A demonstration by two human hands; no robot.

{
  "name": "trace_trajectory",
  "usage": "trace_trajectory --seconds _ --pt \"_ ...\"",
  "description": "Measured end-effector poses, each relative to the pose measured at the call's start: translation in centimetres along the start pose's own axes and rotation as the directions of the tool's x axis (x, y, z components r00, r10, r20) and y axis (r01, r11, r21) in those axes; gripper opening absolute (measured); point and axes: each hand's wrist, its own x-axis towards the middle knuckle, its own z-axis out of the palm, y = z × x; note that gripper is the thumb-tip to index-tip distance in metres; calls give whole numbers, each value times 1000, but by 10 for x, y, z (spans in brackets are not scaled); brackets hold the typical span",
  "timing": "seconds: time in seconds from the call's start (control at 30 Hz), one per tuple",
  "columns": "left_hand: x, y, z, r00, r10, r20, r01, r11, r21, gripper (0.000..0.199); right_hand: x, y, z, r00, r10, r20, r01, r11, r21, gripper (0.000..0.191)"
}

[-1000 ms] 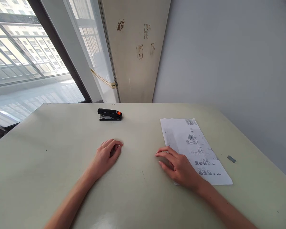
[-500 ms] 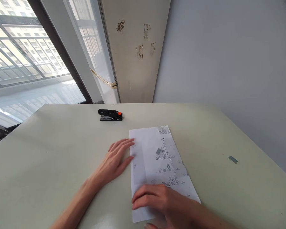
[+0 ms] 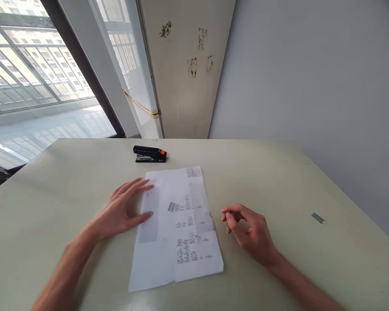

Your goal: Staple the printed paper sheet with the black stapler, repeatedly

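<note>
Several sheets of printed paper (image 3: 194,246) lie on the table, the top one with a translucent patch at its left. My left hand (image 3: 123,209) rests along their left edge, fingers spread and fingertips and thumb on the paper. To the right of the sheets, apart from them, is my right hand (image 3: 248,231). Its fingers are curled in with the thumb against them, and nothing shows between them. A small grey strip (image 3: 171,207), much like a row of staples, sits on the top sheet. Behind the paper stands a black stapler (image 3: 149,154) with an orange mark.
A second small grey strip (image 3: 318,217) lies on the right part of the pale table (image 3: 278,181). Beyond the far edge are a stained beige panel (image 3: 184,95) and a grey wall (image 3: 294,77). A window (image 3: 35,82) is at the left.
The paper, with the grey strip on it, has shifted left and turned somewhat. My left hand has moved left with it. My right hand has left the paper's lower part and moved right.
</note>
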Motion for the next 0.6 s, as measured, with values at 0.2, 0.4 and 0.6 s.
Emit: trace_trajectory --seconds 0.2,0.4,0.6 --pt "-2 -25 -5 928 -285 -239 295 956 6 66 -1 2 5 991 -42 130 50 997 -59 15" --pt "-4 -43 -3 913 -353 -205 368 929 39 74 -1 5 6 981 -97 168 116 988 -106 14" --pt "-10 -51 -10 785 -563 -259 583 812 3 71 -3 6 4 977 -90 196 112 988 -105 16"
